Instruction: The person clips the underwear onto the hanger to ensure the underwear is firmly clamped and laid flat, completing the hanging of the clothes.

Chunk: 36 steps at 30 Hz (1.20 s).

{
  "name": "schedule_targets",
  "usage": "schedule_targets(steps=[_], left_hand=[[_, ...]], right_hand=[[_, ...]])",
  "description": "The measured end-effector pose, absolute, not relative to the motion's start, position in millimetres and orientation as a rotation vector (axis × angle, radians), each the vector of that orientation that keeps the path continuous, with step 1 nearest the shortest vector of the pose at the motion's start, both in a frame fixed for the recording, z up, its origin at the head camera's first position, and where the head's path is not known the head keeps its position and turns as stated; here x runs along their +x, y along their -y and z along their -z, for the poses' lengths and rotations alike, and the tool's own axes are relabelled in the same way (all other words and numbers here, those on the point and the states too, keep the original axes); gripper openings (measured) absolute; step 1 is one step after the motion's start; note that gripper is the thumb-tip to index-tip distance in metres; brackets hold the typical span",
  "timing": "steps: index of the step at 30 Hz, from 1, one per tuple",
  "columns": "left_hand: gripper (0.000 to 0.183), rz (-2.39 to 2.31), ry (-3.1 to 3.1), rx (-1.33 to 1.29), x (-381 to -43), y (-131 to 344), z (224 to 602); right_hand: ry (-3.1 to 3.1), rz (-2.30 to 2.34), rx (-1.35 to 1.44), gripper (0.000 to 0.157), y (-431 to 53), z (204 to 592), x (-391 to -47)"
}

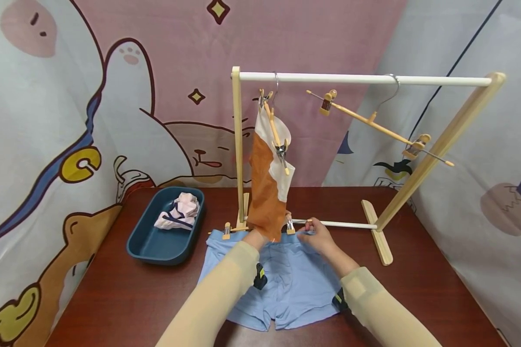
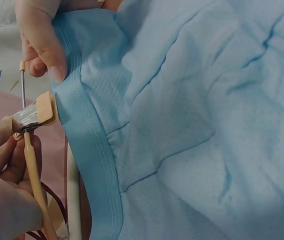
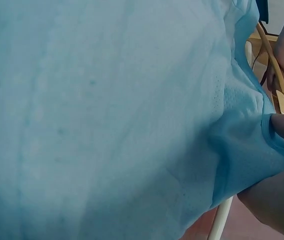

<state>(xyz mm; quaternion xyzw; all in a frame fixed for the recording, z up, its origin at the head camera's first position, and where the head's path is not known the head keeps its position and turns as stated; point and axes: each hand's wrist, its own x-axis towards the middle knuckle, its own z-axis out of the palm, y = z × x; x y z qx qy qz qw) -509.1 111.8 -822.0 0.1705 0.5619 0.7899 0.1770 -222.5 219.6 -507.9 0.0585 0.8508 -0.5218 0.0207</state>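
Light-blue shorts (image 1: 291, 277) lie on the table (image 1: 100, 299); likely light, limp, stretchy, so best held by the waistband (image 2: 89, 145). Left hand (image 2: 9, 197) pinches hanger clip (image 2: 44, 109); right hand (image 1: 320, 237) pinches waistband near its corner.

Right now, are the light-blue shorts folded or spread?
Spread. The light-blue shorts show both legs side by side below the waistband.

Pale cream left sleeve (image 1: 214, 296) and right sleeve (image 1: 384, 306), bare left hand (image 1: 256, 238) and right hand (image 1: 322, 239).
Both sleeves are long and plain. A small black device (image 1: 259, 279) with a yellow-green marking sits at five o'clock from the left cuff (image 1: 245, 255); another black device (image 1: 339, 301) shows at eight o'clock from the right cuff (image 1: 359, 282).
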Motion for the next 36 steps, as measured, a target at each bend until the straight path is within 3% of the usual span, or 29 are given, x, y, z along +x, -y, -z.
schedule_targets(steps=[12,20,26,33,36], left_hand=[[0.025,-2.222,-1.503,0.419,-485.4,-106.3,784.6],[0.030,-2.468,-0.266,-0.078,-497.8,-110.6,791.6],[0.019,-2.386,-1.139,0.300,-502.9,-110.1,795.8],[0.028,-2.454,-0.791,0.195,-465.4,-96.9,742.3],[0.029,-2.464,-0.824,0.194,-478.3,-101.2,759.6]], right_hand=[[-2.578,1.682,0.198,0.033,-221.8,511.2,-220.4],[-2.611,1.751,0.250,0.034,-218.3,513.2,-222.0],[-2.582,1.768,0.291,0.037,-216.2,513.8,-222.2],[-2.578,1.757,0.311,0.038,-214.7,510.8,-221.6],[-2.557,1.770,0.306,0.038,-214.9,510.6,-221.2]])
